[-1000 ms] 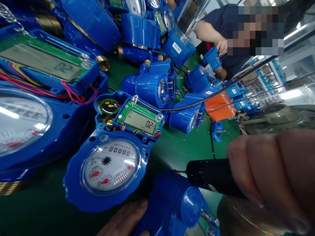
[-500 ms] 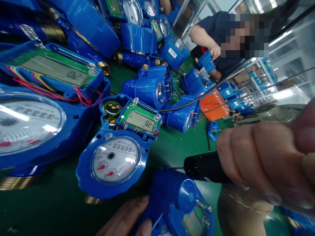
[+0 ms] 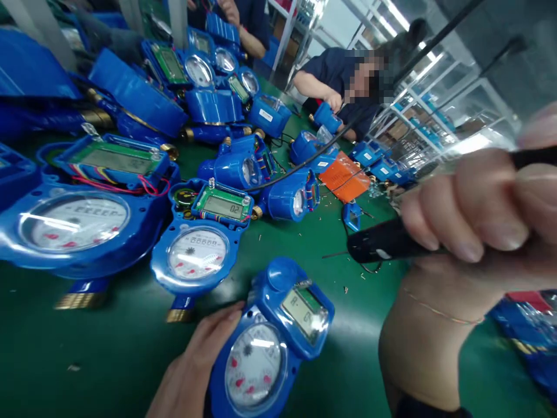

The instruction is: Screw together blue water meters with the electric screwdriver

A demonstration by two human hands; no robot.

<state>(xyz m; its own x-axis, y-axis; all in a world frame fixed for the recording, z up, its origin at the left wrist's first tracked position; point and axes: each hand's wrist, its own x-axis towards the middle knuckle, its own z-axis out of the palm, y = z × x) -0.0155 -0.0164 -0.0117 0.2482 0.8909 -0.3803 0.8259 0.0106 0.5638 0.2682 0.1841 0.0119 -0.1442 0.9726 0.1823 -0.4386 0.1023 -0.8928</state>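
My left hand [image 3: 195,363] grips the side of a blue water meter [image 3: 261,342], with its glass dial and small LCD display facing up. My right hand [image 3: 470,212] is closed around a black electric screwdriver [image 3: 383,241], whose thin metal bit points left over the green mat. The bit is well apart from the held meter. Nearest on the left stands another blue water meter [image 3: 195,249], its circuit board and display [image 3: 221,206] exposed above the dial.
Several blue water meters with brass fittings lie across the green work mat [image 3: 108,348], which is littered with small shavings. A black cable [image 3: 300,162] crosses the pile, near an orange pad [image 3: 343,177]. A co-worker [image 3: 335,75] handles a meter beyond it, in front of metal shelving [image 3: 418,122].
The view has pulled back and shows more of the bench. The held meter has turned, its dial and display now facing up. The screwdriver has moved up and right, away from it.
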